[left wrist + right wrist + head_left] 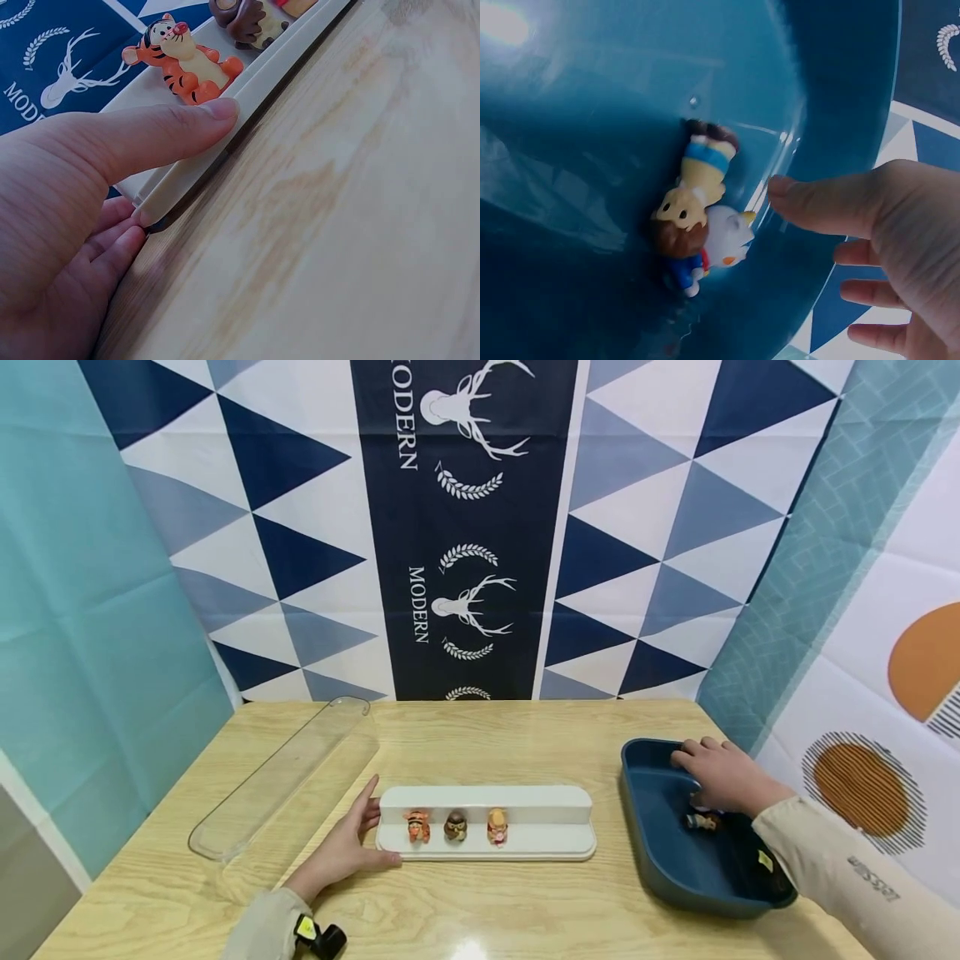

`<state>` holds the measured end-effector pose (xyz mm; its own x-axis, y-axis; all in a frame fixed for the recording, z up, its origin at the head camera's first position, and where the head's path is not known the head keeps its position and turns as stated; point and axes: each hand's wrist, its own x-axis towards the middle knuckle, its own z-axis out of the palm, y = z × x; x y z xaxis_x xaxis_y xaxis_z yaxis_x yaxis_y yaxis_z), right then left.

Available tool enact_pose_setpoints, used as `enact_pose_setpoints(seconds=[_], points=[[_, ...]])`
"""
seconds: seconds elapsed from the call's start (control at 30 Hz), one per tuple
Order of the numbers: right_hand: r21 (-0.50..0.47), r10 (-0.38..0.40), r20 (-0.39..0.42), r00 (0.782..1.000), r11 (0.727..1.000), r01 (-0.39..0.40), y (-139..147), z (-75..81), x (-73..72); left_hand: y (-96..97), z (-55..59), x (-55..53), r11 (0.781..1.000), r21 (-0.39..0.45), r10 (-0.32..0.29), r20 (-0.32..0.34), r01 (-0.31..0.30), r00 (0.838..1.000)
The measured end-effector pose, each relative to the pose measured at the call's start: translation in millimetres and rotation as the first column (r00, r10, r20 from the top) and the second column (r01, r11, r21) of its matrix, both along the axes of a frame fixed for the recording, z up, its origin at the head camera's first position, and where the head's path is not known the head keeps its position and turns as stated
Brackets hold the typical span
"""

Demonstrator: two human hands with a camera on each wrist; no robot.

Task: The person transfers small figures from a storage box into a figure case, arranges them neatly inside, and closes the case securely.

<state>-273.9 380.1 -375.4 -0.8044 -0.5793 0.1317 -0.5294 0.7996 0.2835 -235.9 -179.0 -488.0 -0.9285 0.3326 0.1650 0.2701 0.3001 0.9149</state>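
My left hand [345, 843] grips the left end of a white two-step display stand [547, 837], its thumb over the front edge and its other fingers around the end. An orange tiger figure [196, 69], a brown owl figure [455, 827] and a yellow-and-red figure [497, 827] sit in a row on the stand. My right hand [723, 777] reaches into a dark blue bin [660, 852] with nothing in its fingers. Below the thumb, in the right wrist view, lie a brown-haired boy figure [703, 172] and a white figure [727, 232] with a blue part beside it.
A long transparent cover [281, 785] lies slantwise on the wooden table [480, 906] at the left. Patterned cloth [465, 527] hangs behind the table, with more cloth at both sides. The bin stands at the table's right side.
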Motion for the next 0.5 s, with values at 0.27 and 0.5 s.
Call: enact_pose_setpoints(seconds=[0.27, 0.5], points=[[0.047, -0.023, 0.066, 0.998, 0.999, 0.02, 13.0, -9.8, -3.6, 1.0, 0.0, -0.5, 1.0, 0.003, 0.004, 0.006, -0.004, 1.0], [0.07, -0.033, 0.101, 0.994, 0.997, 0.026, 18.4, -16.2, -8.4, 1.5, -0.8, -1.4, 1.0, -0.009, 0.015, -0.006, -0.015, 1.0]])
